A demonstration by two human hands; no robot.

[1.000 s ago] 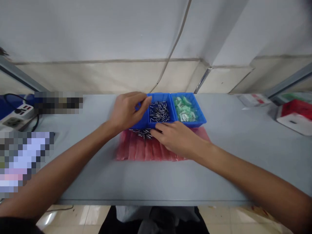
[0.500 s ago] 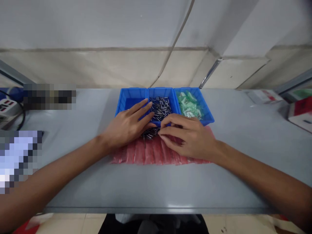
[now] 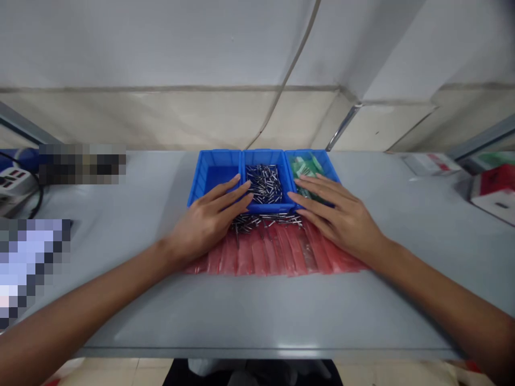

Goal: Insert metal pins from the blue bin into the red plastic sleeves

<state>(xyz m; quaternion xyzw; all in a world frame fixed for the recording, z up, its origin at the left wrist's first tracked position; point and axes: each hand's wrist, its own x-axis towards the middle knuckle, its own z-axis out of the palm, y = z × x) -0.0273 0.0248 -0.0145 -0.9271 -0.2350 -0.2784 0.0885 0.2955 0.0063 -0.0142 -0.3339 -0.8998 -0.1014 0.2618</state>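
Observation:
My left hand (image 3: pixel 211 217) lies with fingers stretched out by the front of the left blue bin (image 3: pixel 194 179), over small metal pins (image 3: pixel 243 221). My right hand (image 3: pixel 341 209) is spread, its fingertips at the right blue bin (image 3: pixel 332 166), which contains green and clear plastic packets (image 3: pixel 308 162). Between the hands, the middle blue bin (image 3: pixel 263 208) has many loose metal pins (image 3: pixel 265 183) in it. In front of the bins, a row of red plastic bags (image 3: pixel 261 254) lies side by side, with more pins along their upper ends. Neither hand visibly holds anything.
The bins stand on a grey table (image 3: pixel 257 316). At the left are a power strip (image 3: pixel 18 179) with a black cable and a blurred-out device (image 3: pixel 30 262). A red and white box (image 3: pixel 497 190) and a flat white packet (image 3: pixel 432 162) sit at the right.
My right hand has moved right from the pins, its pinched fingers spreading out toward the right bin. My left hand stays nearly in place. More pins show along the bags' tops.

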